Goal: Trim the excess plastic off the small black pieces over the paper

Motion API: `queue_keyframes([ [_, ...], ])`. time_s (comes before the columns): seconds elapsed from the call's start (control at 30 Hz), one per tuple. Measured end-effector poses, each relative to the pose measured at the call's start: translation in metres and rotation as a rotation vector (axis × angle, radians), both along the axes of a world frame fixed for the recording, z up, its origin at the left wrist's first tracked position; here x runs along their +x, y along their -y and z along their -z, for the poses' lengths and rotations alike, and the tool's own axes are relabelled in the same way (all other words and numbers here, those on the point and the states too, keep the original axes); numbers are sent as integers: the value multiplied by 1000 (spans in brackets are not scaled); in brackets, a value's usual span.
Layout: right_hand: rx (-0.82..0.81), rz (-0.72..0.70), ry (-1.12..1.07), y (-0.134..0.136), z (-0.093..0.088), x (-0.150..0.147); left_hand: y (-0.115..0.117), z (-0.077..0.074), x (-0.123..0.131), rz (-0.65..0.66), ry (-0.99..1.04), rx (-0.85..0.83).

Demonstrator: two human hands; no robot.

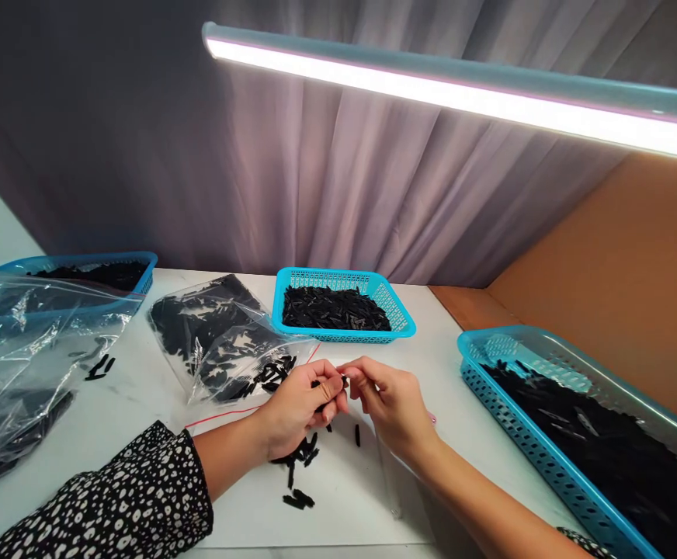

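Observation:
My left hand (309,397) is closed around a small black strip-like piece (344,382), whose end shows at the fingertips. The fingers of my right hand (394,400) pinch together at that same end; what exactly they grip is too small to make out. Below the hands, several loose black pieces (295,498) lie on the white table (367,512), and a single one (358,435) lies apart near my right hand. Just beyond my left hand, a clear zip bag (199,334) rests flat, full of such pieces, with some loose ones at its mouth.
Behind the hands stands a blue basket (405,324) of black pieces. A longer blue basket (519,419) holds dark pieces at the right, another (151,268) at the back left. A large clear bag (29,341) covers the left side. A bright tube lamp (460,97) hangs above.

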State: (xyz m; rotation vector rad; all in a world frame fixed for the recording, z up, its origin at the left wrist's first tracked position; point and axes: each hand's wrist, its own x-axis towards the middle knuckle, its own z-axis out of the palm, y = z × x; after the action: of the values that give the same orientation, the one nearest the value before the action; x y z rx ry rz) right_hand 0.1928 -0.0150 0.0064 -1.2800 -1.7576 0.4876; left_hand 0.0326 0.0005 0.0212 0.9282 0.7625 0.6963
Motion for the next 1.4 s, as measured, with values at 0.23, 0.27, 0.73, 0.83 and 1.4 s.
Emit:
queue_keyframes([
  [0.23,-107,-20,-294,-5,-10,12,-2,-1,-4,-24,46,-46],
  [0.27,-124,-82,-350,-4,-12,9,-2,0,-4,-24,43,-41],
  [0.73,-370,-73,-550,-2,-5,4,-2,0,-1,-90,23,-31],
  [0.83,-253,-169,-136,1,-2,0,-1,3,-1,-107,19,-4],
  [1.4,329,17,77,6,1,3,0,1,-3,-140,-18,188],
])
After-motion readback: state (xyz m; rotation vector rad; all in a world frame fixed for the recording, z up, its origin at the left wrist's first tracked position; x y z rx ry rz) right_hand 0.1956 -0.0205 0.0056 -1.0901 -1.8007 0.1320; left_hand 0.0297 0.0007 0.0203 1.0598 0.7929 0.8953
